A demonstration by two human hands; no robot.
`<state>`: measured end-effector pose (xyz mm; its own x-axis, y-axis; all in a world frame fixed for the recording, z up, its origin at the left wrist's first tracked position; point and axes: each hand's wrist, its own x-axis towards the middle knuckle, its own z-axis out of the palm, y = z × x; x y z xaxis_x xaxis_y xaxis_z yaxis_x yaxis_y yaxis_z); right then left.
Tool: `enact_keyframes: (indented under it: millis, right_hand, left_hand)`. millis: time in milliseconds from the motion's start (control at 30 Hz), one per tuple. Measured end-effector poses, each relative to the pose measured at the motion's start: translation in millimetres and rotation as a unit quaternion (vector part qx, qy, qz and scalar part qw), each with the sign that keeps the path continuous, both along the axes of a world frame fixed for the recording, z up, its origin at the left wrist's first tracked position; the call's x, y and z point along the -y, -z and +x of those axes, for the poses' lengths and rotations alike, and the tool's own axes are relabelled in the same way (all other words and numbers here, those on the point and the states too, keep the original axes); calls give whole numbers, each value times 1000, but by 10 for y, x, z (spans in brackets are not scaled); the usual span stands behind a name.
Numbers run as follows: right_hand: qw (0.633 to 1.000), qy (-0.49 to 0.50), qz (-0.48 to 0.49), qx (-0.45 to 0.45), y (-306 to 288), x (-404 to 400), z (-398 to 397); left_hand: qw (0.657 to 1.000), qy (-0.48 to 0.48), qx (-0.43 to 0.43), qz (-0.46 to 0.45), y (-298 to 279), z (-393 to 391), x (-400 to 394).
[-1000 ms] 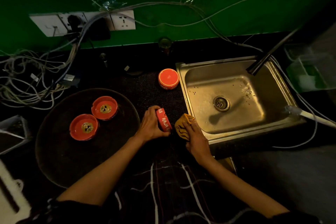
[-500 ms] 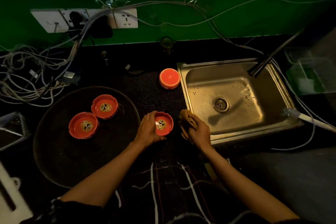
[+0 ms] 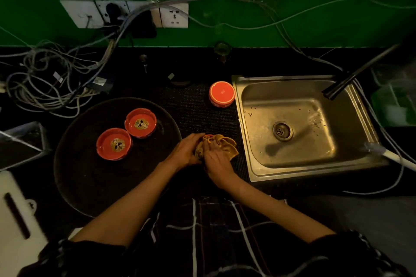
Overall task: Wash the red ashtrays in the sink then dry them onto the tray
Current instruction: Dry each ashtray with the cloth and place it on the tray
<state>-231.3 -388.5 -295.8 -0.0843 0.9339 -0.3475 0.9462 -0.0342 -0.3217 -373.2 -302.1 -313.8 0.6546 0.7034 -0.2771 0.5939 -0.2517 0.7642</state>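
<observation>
Left hand (image 3: 185, 149) grips a red ashtray (image 3: 208, 136); right hand (image 3: 217, 159) presses a yellow cloth (image 3: 221, 145) over it.
Both grips close around the bundle above the worktop (image 3: 193, 108), between tray (image 3: 90, 182) and sink (image 3: 254, 164). Two upright ashtrays (image 3: 113, 143) sit on the tray; an inverted ashtray (image 3: 222, 94) stands beside the sink.
</observation>
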Motion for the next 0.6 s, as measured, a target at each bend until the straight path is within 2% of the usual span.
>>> enact_keyframes:
  millis: [233,400,600]
  right_hand:
    - [997,-58,-51,-29,-205,-332,267]
    - [991,-81,-106,32,-477,-363,318]
    - [987,-53,-125,84,-757,-272,394]
  left_hand:
    - [1000,9,13,18,-7,-64,-2]
    - [999,15,-16,38,4,-59,16]
    - [992,88,-80,36,-52,140,-121]
